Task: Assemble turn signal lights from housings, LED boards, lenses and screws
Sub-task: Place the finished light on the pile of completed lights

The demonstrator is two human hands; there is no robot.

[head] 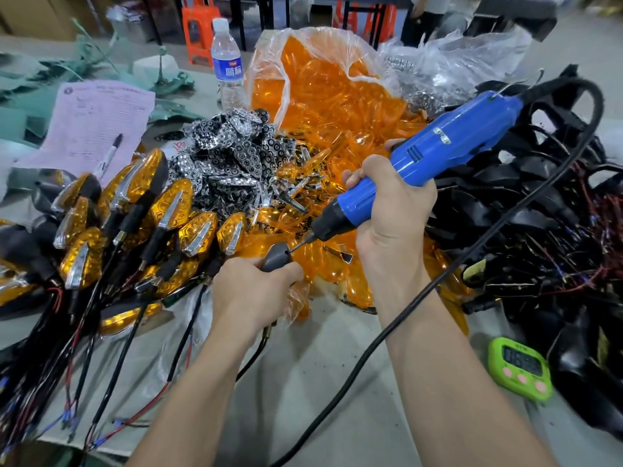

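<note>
Right now the left hand [259,291] is curling tightly round one dark grey housing [274,261], holding it low over the table [320,382]. The right hand [394,210] is gripping the one blue electric screwdriver [438,150], whose bit is pressing into a hole in that housing. The bit is going in at a slant, so it is probably risking a slip that could scar the plastic or jab the left fingers. The black cord [421,294] crossing the right forearm could be dragging the tool aside. Further out, about a dozen finished lights [135,214] are lying at the left. The orange lenses [323,96], silvery studded pieces [232,150] and wired black housings [526,203] are sitting in heaps beyond counting. One water bottle [227,62], one pen [109,155] and one green timer [521,369] are standing by.
</note>
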